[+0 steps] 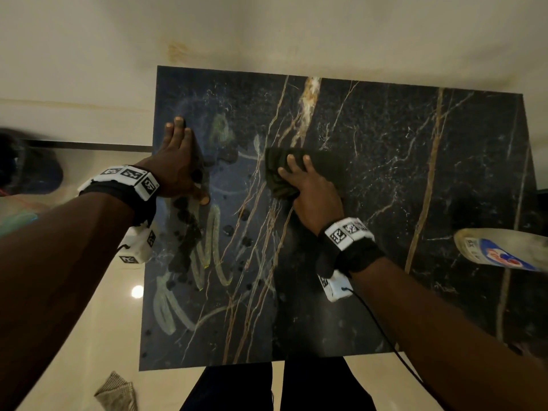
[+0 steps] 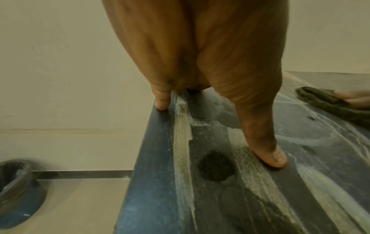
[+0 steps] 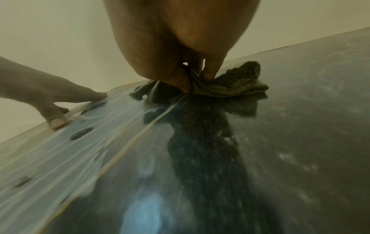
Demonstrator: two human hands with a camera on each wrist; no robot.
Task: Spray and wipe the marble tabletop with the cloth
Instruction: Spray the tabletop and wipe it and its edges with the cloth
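The black marble tabletop (image 1: pixel 385 179) with gold veins fills the head view; its left part carries wet streaks and droplets (image 1: pixel 207 256). My right hand (image 1: pixel 308 188) sits near the table's middle and grips a dark bunched cloth (image 1: pixel 278 173) pressed on the marble. In the right wrist view its thumb and fingers (image 3: pixel 208 74) pinch the cloth (image 3: pixel 236 83). My left hand (image 1: pixel 178 161) lies flat on the table's left side with straight fingers, the thumb (image 2: pixel 274 158) spread onto the wet marble (image 2: pixel 300 197). The cloth (image 2: pixel 324 102) also shows at the right of the left wrist view.
A spray bottle (image 1: pixel 501 250) with a blue-and-white label is at the table's right edge. A cream wall runs behind the table. On the glossy floor lie a grey rag (image 1: pixel 117 391) and a dark round container (image 1: pixel 29 164). My legs stand at the near edge.
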